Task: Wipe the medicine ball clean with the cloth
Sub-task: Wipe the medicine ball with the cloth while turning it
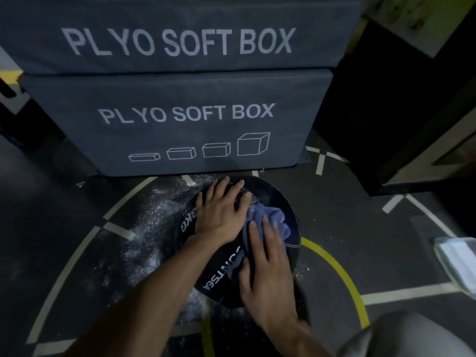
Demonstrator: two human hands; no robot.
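— Nearest the lens, what shows?

— Two bare forearms reaching down and forward. Right hand [265, 264] lies flat on the cloth [270, 220], fingers straight and spread, pressing it onto the ball [288, 202]; nothing is pinched that I can see.

— And the other one?

— Left hand [221, 212] rests on top of the ball, fingers straight and relaxed, pointing away from the person, its edge touching the cloth.

— Where is the ball?

— On the floor [360, 228], just before the lower box [180, 124], near it; whether they touch I cannot tell. It is black with white lettering, partly hidden by the arms. The blue-grey cloth is bunched on its upper right side.

— Anything around it?

— White powdery specks [154, 228] scattered on the dark floor to the ball's left. Pale painted lines and a yellow arc [342, 274] cross the floor. A second box [180, 39] sits stacked on the first, both marked PLYO SOFT BOX. At the right edge lies a pale, blurred object [458, 264]; I cannot say what.
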